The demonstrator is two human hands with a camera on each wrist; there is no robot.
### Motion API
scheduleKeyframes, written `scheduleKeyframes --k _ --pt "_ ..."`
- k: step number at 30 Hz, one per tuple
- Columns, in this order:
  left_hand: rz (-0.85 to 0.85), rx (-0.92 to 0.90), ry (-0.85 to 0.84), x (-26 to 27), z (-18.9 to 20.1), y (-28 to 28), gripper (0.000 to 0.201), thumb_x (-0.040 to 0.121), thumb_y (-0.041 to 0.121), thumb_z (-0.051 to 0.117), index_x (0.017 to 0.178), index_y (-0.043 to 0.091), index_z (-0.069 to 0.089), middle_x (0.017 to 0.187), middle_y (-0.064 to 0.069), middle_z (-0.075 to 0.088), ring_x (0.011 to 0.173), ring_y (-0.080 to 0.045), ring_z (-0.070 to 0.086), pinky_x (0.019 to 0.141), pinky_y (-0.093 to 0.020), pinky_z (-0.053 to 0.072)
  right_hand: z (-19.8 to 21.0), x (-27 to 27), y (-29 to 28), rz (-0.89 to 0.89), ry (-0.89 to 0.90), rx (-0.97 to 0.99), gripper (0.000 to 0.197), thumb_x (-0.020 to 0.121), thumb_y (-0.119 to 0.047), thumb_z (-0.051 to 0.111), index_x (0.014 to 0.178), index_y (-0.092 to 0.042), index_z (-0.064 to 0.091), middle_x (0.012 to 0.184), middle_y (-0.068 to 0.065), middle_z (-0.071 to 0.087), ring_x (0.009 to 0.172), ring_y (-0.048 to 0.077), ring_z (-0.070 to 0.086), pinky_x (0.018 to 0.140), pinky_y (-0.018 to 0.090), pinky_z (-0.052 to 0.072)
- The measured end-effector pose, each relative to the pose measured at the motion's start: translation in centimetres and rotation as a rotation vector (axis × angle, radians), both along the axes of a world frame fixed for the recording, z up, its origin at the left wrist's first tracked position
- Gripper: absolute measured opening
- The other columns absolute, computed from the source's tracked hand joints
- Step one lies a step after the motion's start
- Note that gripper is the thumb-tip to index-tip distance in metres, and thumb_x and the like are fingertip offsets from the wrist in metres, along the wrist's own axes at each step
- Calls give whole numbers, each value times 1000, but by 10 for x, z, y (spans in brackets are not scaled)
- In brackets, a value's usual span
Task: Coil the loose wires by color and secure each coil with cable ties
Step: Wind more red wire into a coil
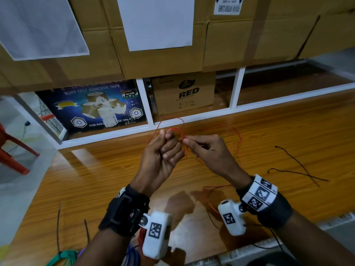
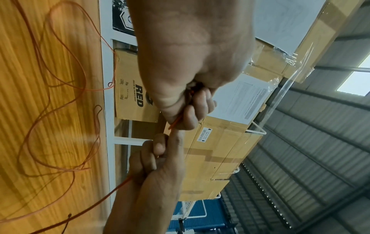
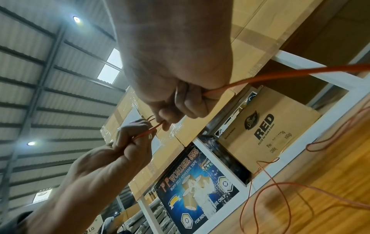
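Head view: left hand (image 1: 160,150) grips small red wire (image 1: 226,131) coil; right hand (image 1: 208,152) pinches same wire just beside; slack looped on wooden table (image 1: 288,131) far right.

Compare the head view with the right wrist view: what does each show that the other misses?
Only the head view shows the loose dark wire lying on the wooden table to the right, the green wire and blue wire at the near edge, and a red chair.

Only the right wrist view shows the ceiling lights and metal roof.

Both show the left hand and right hand holding the orange wire, the RED carton and the tape box.
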State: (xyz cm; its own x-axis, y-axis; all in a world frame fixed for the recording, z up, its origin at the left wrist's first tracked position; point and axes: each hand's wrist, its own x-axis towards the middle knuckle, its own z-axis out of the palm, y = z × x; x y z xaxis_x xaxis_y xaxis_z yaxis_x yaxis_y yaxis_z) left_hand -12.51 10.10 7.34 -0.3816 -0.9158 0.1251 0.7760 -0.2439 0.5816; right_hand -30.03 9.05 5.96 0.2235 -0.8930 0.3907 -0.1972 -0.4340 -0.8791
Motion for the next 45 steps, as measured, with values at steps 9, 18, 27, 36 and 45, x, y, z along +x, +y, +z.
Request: scheduleKeyframes --k 9,18,27,36,45 --pt "42 -46 -94 -7 -6 9 32 109 18 30 103 7 60 60 6 38 51 -7 40 67 -24 46 -8 14 0 -121 -174 108 27 102 -16 62 80 -6 75 60 -3 58 57 11 46 56 31 37" --pt "154 -81 -126 -6 -11 11 31 109 10 27 98 9 56 58 9 37 46 -3 33 57 -21 36 4 8 0 -11 -249 377 24 102 -25 62 96 -10 80 53 -3 48 44 2 38 44 15 29" --pt "306 13 247 50 -6 -16 24 86 -4 38 90 13 54 56 9 39 42 -5 31 56 -19 38 -27 -33 4 -89 -34 122 23 97 -18 69 119 -21 75 79 -2 76 80 12 72 81 22 56" --pt "385 59 225 57 -8 -16 27 83 -6 35 85 13 55 57 9 35 41 -5 30 53 -18 37 -46 -31 28 -227 351 -415 23 97 -12 69 119 -13 74 89 -3 75 68 -1 62 60 10 44" --pt "418 -36 -219 34 -3 -5 32 110 10 23 91 15 48 54 9 36 48 -7 41 61 -22 48 -19 -5 46 171 610 -581 23 106 -25 48 110 -14 69 88 2 71 61 19 61 46 40 48"
